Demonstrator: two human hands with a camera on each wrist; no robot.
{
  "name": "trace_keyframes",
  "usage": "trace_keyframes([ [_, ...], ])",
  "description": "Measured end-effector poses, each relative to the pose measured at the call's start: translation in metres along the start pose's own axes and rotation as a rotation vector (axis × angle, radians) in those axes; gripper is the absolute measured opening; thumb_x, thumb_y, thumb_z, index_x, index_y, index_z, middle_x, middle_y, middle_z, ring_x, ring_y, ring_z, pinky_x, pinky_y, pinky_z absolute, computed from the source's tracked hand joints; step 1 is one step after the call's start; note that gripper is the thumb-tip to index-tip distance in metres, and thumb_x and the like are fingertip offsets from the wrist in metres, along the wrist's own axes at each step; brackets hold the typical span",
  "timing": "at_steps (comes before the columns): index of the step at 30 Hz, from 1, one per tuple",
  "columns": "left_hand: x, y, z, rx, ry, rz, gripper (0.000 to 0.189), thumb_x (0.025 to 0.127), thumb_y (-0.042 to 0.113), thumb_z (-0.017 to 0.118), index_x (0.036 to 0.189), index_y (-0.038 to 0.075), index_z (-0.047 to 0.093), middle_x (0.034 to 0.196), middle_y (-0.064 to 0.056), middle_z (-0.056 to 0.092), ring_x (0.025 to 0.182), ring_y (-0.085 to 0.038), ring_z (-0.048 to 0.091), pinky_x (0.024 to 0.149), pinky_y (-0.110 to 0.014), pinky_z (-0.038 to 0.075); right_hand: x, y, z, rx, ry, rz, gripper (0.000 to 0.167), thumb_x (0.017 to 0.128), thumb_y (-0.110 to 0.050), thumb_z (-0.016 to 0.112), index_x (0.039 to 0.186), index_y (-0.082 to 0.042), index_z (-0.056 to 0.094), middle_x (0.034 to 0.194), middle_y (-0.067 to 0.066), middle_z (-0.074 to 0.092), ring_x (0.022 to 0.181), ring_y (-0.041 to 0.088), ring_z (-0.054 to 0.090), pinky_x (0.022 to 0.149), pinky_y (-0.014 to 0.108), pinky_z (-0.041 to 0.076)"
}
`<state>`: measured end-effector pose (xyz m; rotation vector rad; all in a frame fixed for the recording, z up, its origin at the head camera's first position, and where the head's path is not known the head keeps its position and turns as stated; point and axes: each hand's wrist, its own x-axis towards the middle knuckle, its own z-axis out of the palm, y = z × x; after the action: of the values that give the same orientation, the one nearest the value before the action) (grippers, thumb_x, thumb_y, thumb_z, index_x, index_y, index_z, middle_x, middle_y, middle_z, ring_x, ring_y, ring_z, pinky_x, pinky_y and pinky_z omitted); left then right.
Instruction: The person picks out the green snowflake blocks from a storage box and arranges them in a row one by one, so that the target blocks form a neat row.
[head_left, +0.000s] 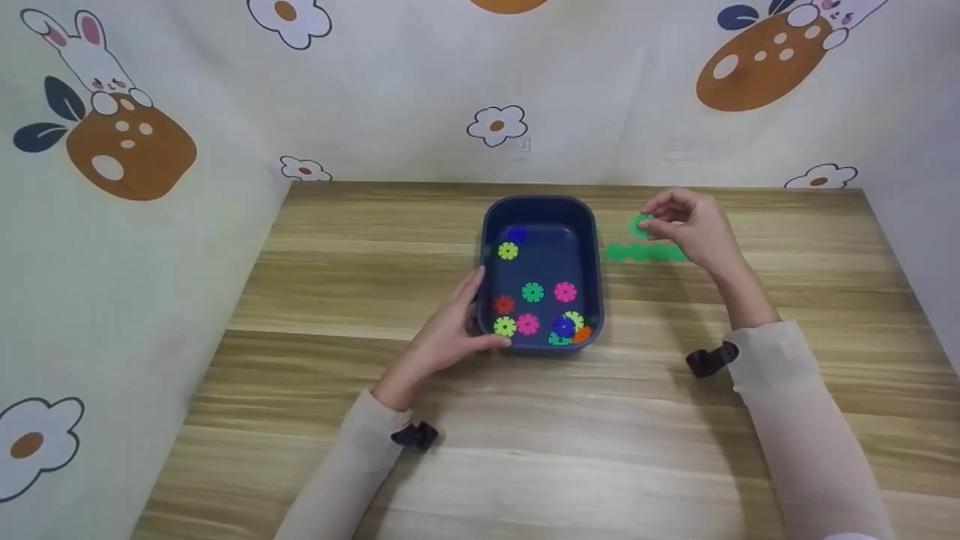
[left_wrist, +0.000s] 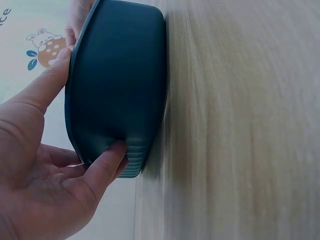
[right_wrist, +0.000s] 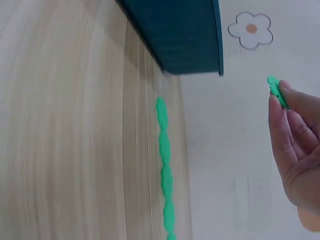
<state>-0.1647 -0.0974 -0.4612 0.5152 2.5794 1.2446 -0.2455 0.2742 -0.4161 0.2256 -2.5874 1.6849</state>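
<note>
A dark blue plastic bin (head_left: 540, 217) stands on the wooden table with several notched plastic snowflake discs in it, among them pink (head_left: 565, 292), green (head_left: 532, 292) and yellow (head_left: 508, 250) ones. My left hand (head_left: 450, 330) grips its near left corner, thumb at the rim and fingers against the outer wall (left_wrist: 115, 75). To the right of the bin, my right hand (head_left: 694, 229) pinches a green snowflake disc (right_wrist: 277, 91) between thumb and fingertips, held up above the table. Below it lies a straight row of green discs (right_wrist: 165, 170), partly hidden by that hand in the head view.
The wood-grain table (head_left: 300, 390) runs back to a wall (head_left: 390, 97) printed with flowers and rabbits. Side walls rise at the left and right. Small black devices are strapped at the left cuff (head_left: 415, 435) and right cuff (head_left: 711, 360).
</note>
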Motion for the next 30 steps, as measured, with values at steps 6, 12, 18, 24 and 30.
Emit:
trace_keyframes([
  [6,0.0,0.001,0.0,0.008,-0.003,-0.006,0.112,0.078,0.037,0.085,0.161,0.01,0.014,0.168,-0.013,0.014,0.154,-0.033,0.018,0.127,-0.049,0.02,-0.009,0.013,-0.026,-0.012,0.074,0.052,0.017,0.09,-0.003,0.071,0.106,0.004,0.066,0.084,-0.017,0.071,0.075,-0.004,0.067,0.066,0.013,0.059],
  [12,-0.001,0.002,0.0,-0.005,-0.003,-0.017,0.112,0.078,0.036,0.085,0.161,0.012,0.014,0.168,-0.011,0.014,0.155,-0.031,0.018,0.127,-0.05,0.021,-0.017,0.028,-0.047,-0.041,0.119,0.121,0.023,0.092,0.0,0.068,0.114,0.005,0.064,0.085,-0.02,0.067,0.079,-0.008,0.066,0.07,0.01,0.058],
  [18,-0.001,0.0,0.0,-0.016,-0.003,-0.02,0.112,0.078,0.035,0.085,0.161,0.013,0.014,0.168,-0.011,0.014,0.154,-0.031,0.018,0.127,-0.05,0.021,-0.023,0.044,-0.061,-0.109,0.155,0.202,0.032,0.092,-0.003,0.068,0.123,0.007,0.062,0.09,-0.02,0.061,0.08,-0.013,0.061,0.071,0.007,0.056],
  [24,-0.001,0.0,0.0,-0.01,-0.009,-0.018,0.114,0.078,0.04,0.085,0.161,0.014,0.012,0.168,-0.01,0.013,0.155,-0.031,0.017,0.127,-0.05,0.02,-0.026,0.058,-0.073,-0.231,0.179,0.264,0.035,0.091,-0.009,0.07,0.122,0.007,0.064,0.083,-0.024,0.058,0.074,-0.016,0.055,0.065,0.004,0.05],
  [30,-0.001,0.0,0.0,-0.011,-0.008,-0.019,0.114,0.078,0.039,0.085,0.161,0.014,0.012,0.169,-0.01,0.012,0.154,-0.031,0.019,0.126,-0.049,0.021,-0.027,0.069,-0.08,-0.276,0.183,0.354,0.033,0.089,-0.009,0.073,0.118,0.006,0.065,0.071,-0.03,0.055,0.069,-0.013,0.053,0.062,0.005,0.048],
])
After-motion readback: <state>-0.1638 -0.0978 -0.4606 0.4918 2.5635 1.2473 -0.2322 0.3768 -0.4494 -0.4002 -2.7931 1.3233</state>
